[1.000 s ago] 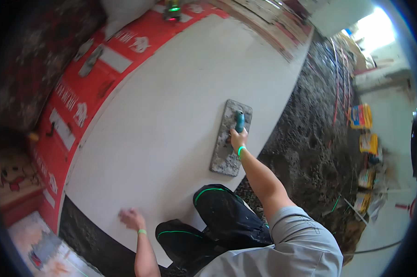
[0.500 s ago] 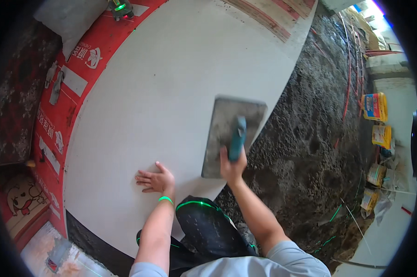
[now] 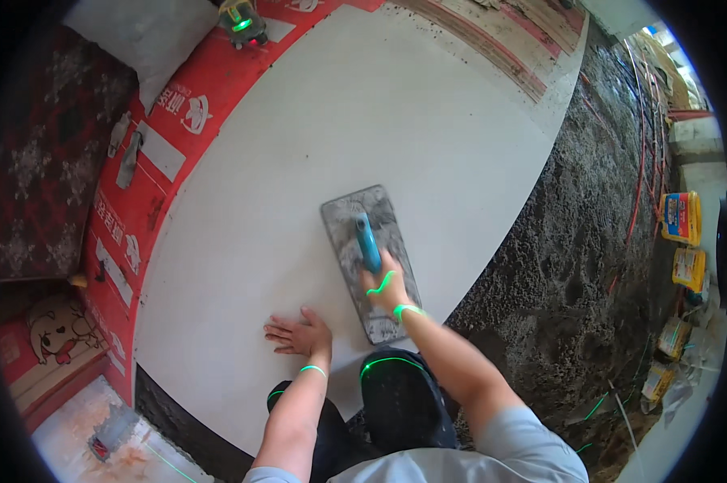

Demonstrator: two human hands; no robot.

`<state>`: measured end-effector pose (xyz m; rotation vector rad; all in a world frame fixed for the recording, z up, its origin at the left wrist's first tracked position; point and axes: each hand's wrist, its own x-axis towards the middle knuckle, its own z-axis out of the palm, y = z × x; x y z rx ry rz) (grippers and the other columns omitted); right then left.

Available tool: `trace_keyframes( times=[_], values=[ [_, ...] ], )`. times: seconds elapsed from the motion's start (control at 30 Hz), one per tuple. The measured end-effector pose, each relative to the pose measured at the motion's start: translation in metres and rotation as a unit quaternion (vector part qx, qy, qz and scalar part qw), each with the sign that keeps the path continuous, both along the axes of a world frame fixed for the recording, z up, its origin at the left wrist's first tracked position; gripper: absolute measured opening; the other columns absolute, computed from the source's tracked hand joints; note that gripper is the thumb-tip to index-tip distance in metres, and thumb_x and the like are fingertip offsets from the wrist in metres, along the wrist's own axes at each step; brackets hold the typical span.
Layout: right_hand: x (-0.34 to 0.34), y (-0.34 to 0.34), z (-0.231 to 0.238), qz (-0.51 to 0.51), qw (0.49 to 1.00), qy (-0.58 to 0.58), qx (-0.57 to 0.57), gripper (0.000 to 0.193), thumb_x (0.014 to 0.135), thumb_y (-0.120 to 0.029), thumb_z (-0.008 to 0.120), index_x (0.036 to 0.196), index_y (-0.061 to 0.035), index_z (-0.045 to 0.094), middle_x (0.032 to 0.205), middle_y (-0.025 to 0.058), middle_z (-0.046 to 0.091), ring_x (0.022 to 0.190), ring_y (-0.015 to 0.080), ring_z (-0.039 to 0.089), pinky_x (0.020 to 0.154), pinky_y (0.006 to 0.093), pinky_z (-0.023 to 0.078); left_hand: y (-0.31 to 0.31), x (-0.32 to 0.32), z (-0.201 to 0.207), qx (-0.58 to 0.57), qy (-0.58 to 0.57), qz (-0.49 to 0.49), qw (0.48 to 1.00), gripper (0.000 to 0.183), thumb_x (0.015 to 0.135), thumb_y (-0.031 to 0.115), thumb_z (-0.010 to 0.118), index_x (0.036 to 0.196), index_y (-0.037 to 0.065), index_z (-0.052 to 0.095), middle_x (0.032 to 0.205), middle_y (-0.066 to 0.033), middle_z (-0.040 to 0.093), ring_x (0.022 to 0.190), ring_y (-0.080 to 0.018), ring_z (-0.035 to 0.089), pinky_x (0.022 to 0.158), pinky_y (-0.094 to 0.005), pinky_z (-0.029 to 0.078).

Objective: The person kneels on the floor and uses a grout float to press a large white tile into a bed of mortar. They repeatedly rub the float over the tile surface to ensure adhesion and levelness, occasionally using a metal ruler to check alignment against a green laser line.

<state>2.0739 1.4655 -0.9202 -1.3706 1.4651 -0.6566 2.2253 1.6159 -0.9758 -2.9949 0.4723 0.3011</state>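
Note:
A large pale slab (image 3: 242, 217) lies in front of me, bordering dark wet mortar. My right hand (image 3: 386, 282) is wrapped round the blue handle of a grey rectangular float (image 3: 379, 205). The float's plate is over the slab's near right part, its long side running away from me; whether it presses on the surface I cannot tell. Flat on the slab near my knees lies my left hand (image 3: 303, 334), fingers spread and holding nothing. A green laser line crosses my right hand and both wrists.
Rough dark mortar (image 3: 532, 282) spreads along the right. Yellow containers (image 3: 681, 219) stand by the right wall. Red printed sheeting (image 3: 166, 157) borders the slab at left, with a laser level (image 3: 241, 24) and a grey pillow-like sack (image 3: 150, 44). Wooden boards (image 3: 492, 48) lie at the far end.
The float in my right hand has moved left, from over the mortar-side edge to over the slab, and turned. My left hand stays flat on the slab. The whole view has shifted somewhat.

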Motion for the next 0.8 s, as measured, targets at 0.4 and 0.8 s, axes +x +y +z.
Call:
trace_keyframes(
  times=[0.4,0.8],
  values=[
    [-0.001,-0.023,0.023,0.055,0.993,-0.068,-0.086,0.027,0.077,-0.013,0.065,0.1,-0.0015,0.06,0.083,0.0237,0.066,0.08,0.0454,0.065,0.071,0.0478,0.05,0.002,0.009,-0.008,0.017,-0.057,-0.03,0.998,0.086,0.094,0.06,0.041,0.155,0.005,0.017,0.161,-0.0268,0.012,0.149,-0.0463,0.009,0.111,-0.071,0.014],
    [-0.008,-0.103,-0.001,-0.003,0.999,0.008,0.033,0.02,0.08,-0.01,0.065,0.097,-0.0033,0.058,0.085,0.0179,0.068,0.073,0.0277,0.066,0.066,0.0411,0.051,-0.002,0.005,-0.01,-0.007,-0.075,-0.067,0.995,0.081,0.096,0.05,0.047,0.156,0.007,0.015,0.162,-0.0249,0.013,0.149,-0.0453,0.011,0.113,-0.0682,0.012]
  ],
)
